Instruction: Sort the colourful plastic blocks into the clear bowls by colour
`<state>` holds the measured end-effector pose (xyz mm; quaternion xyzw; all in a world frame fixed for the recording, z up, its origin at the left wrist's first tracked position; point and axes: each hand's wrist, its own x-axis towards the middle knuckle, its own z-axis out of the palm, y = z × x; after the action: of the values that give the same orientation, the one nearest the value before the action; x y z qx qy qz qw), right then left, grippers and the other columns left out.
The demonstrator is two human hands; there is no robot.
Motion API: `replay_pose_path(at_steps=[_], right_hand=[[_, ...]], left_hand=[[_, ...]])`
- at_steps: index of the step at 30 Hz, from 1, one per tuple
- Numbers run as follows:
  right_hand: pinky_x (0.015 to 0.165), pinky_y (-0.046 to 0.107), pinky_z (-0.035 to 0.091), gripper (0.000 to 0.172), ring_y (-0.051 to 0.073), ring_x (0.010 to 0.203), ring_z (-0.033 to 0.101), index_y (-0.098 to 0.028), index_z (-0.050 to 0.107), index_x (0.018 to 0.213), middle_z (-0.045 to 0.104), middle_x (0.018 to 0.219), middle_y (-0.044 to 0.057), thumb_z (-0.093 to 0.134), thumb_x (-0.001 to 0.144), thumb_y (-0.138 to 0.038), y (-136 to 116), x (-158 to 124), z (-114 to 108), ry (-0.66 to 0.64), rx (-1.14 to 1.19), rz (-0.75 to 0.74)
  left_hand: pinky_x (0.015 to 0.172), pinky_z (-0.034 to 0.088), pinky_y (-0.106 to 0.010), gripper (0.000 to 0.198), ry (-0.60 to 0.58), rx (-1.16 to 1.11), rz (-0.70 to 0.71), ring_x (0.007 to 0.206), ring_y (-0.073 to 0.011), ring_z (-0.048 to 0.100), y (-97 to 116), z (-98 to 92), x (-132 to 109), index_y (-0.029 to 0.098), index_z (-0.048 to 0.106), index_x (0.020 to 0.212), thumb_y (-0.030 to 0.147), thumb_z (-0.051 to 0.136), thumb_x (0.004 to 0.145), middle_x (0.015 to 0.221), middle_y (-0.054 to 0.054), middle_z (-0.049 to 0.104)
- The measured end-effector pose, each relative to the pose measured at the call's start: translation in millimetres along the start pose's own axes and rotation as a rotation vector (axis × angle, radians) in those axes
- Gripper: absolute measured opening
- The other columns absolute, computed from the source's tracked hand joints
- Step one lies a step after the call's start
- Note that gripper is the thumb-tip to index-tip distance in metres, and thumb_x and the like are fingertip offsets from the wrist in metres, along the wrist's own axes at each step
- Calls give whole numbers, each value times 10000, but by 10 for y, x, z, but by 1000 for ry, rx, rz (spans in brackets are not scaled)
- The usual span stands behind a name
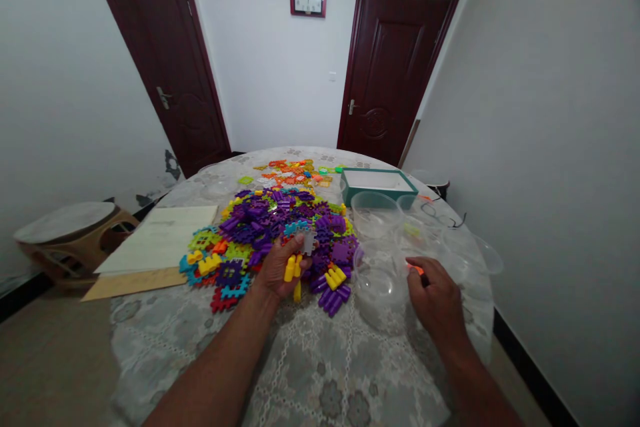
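A heap of plastic interlocking toy pieces [280, 223], mostly purple with green, blue, orange and yellow, lies on the round table [320, 360]. My left hand [279, 267] rests at the near edge of the heap, fingers curled round several yellow connector pieces [294, 268]. My right hand [437, 297] lies beside clear plastic bowls [380, 283], fingers closed on a small orange piece [416, 269]. More yellow and purple connector pieces [334, 287] lie between the hands.
A teal box [377, 183] stands at the far right of the table, with more clear bowls [375, 210] near it. A cardboard sheet with paper [155, 243] lies at the left. A wooden stool [70, 230] stands left; a wall is close on the right.
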<state>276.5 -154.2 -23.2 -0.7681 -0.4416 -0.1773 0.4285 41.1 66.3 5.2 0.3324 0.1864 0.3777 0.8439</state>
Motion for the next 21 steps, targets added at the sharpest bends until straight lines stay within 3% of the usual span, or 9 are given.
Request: replay_pose_path(at_steps=[5,9,14,18,21], right_hand=[[923,439,534,215,280,1000,699,-207,710,1010,741,1064,113,513,946,-264,-67,-18,-44,43,-16,-9],[890,407,545,204,264,982,702,-225,722,1017,745,1071,98,532,961,-277,-282,137,-173,10,52,-37],[780,341,549,213,202,800,674,-221,711,1129,741,1052,81,562,983,-267,-796,509,-121,-249,178,-212],[851,357,535,219,215,896,686,-216,696,1172,745,1068,83,605,979,-264,-1140,744,167,-453,236,-327],[780,321,502,147,203,857,682,-208,694,1089,741,974,54,657,954,-252,-1265,803,412,-598,273,-350]], left_hand=[[421,451,-183,457,33,-11,-14,562,-117,640,-18,15,-11,164,635,963,257,969,667,785,-17,711],[423,443,-178,466,-3,34,-17,630,-138,672,-37,24,-23,153,660,1025,278,959,689,876,-65,745],[427,438,-186,467,-17,49,-39,614,-136,659,-68,55,-44,167,652,1000,287,965,675,846,-57,740],[412,412,-183,473,-27,60,-60,545,-105,600,-98,80,-55,174,648,963,307,983,657,779,-21,702],[426,421,-179,468,-39,64,-79,510,-81,565,-115,79,-58,174,636,960,299,981,670,738,13,669]])
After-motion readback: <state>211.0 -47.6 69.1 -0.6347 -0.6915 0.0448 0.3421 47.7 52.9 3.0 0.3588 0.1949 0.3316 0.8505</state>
